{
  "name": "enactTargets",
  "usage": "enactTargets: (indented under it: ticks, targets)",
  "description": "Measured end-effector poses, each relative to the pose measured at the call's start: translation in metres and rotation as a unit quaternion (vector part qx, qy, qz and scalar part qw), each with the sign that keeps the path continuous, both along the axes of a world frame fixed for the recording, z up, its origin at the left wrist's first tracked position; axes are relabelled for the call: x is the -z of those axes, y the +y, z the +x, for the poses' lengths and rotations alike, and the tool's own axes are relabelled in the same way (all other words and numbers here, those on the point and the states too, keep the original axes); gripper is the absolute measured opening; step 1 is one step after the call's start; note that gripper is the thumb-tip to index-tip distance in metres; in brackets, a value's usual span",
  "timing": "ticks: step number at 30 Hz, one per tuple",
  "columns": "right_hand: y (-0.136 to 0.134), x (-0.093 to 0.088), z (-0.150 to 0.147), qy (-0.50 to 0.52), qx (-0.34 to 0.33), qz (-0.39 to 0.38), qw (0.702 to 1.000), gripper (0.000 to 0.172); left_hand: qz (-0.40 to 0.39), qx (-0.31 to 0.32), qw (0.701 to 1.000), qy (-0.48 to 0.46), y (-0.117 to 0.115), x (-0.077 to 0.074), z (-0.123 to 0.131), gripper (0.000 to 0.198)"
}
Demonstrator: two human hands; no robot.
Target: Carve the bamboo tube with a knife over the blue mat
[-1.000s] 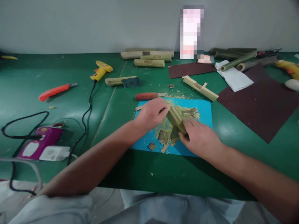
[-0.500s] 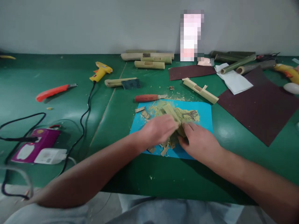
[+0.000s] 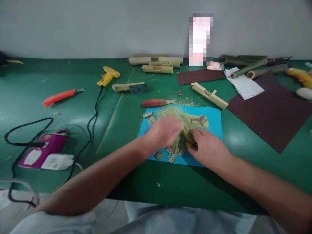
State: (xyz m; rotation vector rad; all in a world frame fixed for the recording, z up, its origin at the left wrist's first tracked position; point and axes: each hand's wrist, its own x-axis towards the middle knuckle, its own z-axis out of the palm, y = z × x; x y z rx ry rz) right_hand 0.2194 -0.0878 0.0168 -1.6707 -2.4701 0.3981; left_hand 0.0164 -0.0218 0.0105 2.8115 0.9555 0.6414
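Note:
My right hand (image 3: 211, 146) grips the near end of a pale bamboo tube (image 3: 187, 132), which lies slanted over a blue sheet (image 3: 214, 122). Blurred by motion, my left hand (image 3: 164, 131) is curled at the tube's upper left side. Its fingers are closed, and whatever they hold is hidden. Yellowish bamboo dust and shavings (image 3: 174, 148) lie under and around the tube, with several small bark chips (image 3: 159, 155) among them. Just beyond the sheet rests a carving knife (image 3: 154, 103) with a red handle.
A notched bamboo tube (image 3: 209, 95) lies behind the sheet, near dark brown sandpaper (image 3: 270, 113). More bamboo tubes (image 3: 158, 69) line the wall. At left are a yellow glue gun (image 3: 109, 76), a red utility knife (image 3: 59, 97) and a purple power box (image 3: 46, 149) with cords.
My left hand has shifted slightly left and up along the tube, uncovering more of its near part. My right hand keeps its hold in the same place. The view has shifted slightly.

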Motion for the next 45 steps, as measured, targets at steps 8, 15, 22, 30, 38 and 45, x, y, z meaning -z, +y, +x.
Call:
enactTargets:
  ticks: [8, 15, 22, 30, 38, 45]
  targets:
    - [-0.001, -0.004, -0.002, -0.015, 0.008, -0.016, 1.000, 0.029, 0.017, -0.057, 0.998, -0.019, 0.000, 0.002, -0.002, 0.032]
    - [-0.001, -0.003, -0.002, -0.020, 0.005, -0.002, 1.000, 0.027, 0.000, -0.099, 0.995, -0.032, 0.006, 0.000, -0.006, 0.031]
    - [0.000, 0.000, -0.002, -0.021, 0.004, 0.003, 1.000, 0.026, -0.017, -0.038, 0.999, 0.007, 0.001, -0.001, -0.003, 0.033]
    - [-0.001, 0.001, -0.001, -0.009, 0.010, 0.004, 1.000, 0.023, -0.006, 0.002, 0.998, 0.062, -0.007, -0.005, 0.002, 0.034]
    - [0.000, 0.002, 0.000, 0.005, -0.009, 0.004, 1.000, 0.022, -0.028, 0.045, 0.994, 0.092, -0.020, -0.008, 0.009, 0.035]
    - [0.000, 0.000, -0.001, 0.002, -0.007, -0.006, 1.000, 0.020, -0.050, 0.073, 0.995, 0.053, -0.011, -0.006, 0.004, 0.033]
